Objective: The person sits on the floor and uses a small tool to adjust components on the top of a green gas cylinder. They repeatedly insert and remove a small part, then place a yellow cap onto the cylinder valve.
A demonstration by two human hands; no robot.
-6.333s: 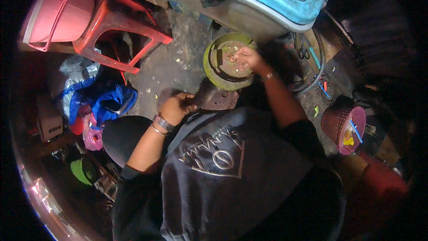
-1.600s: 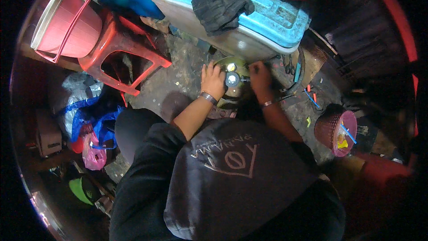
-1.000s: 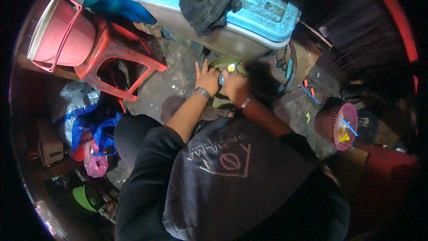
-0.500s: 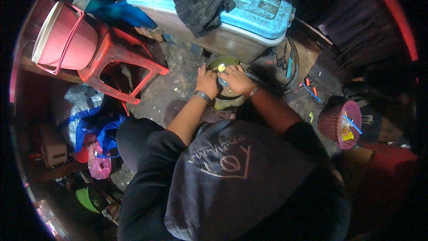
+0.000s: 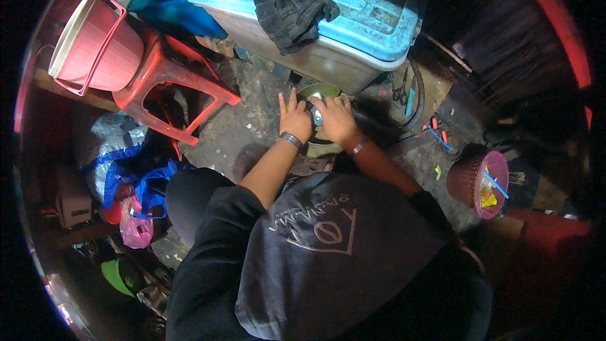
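1 silver fitting [image 5: 317,116] btwn L/R fingers [image 5: 292,100]

And there it is, pale capital lettering [image 5: 309,213] slanting across the dark grey fabric sweatshirt [image 5: 303,290], right beside a pale angular line emblem [image 5: 329,233] framing an oval. Off to the left, the bright green, curved-edged object [image 5: 113,276] carries a small mark (far too tiny to read from here).
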